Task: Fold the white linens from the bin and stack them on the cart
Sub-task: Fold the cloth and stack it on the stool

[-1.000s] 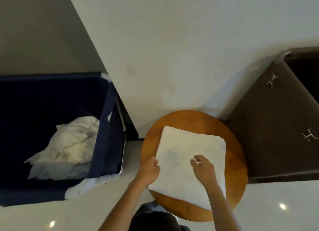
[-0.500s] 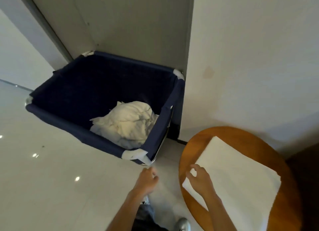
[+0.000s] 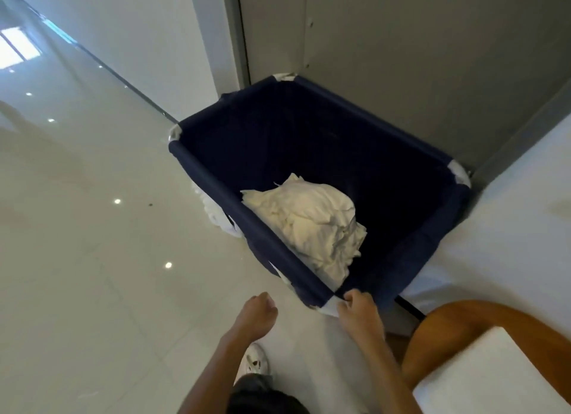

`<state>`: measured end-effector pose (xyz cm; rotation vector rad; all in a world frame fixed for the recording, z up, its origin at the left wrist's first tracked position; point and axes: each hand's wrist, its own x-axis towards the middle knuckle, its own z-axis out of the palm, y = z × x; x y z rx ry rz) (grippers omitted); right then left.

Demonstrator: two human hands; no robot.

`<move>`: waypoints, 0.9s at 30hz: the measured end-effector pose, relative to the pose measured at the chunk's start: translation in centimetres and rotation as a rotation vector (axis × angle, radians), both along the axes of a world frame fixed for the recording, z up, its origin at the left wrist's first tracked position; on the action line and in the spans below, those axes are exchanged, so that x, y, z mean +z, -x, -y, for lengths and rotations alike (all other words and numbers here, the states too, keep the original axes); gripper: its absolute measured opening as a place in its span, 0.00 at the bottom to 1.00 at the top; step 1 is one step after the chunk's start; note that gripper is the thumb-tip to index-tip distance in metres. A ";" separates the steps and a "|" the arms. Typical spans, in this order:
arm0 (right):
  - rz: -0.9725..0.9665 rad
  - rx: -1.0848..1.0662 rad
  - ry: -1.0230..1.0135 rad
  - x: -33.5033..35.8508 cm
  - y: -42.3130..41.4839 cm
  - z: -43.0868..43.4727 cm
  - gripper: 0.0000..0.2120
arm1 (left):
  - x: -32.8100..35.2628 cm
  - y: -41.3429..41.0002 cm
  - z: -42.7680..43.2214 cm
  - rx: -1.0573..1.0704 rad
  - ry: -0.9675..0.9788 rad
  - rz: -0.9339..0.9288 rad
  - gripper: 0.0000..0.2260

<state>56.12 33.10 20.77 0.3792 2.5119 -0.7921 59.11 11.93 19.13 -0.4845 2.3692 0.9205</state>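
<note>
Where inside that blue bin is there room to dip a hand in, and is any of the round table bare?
The bin is bare along its far and right walls; the crumpled linens crowd the near-left wall. On the table, only a curved wood strip beside the folded linen shows free.

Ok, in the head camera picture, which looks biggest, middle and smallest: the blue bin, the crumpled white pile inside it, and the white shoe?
Largest to smallest:
1. blue bin, biggest by far.
2. crumpled white pile.
3. white shoe, smallest, though it is partly hidden.
</note>
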 end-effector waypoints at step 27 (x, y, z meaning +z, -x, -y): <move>0.114 -0.065 0.200 -4.5 25.8 20.6 0.07 | 1.2 29.6 17.6 -0.136 -0.069 0.095 0.08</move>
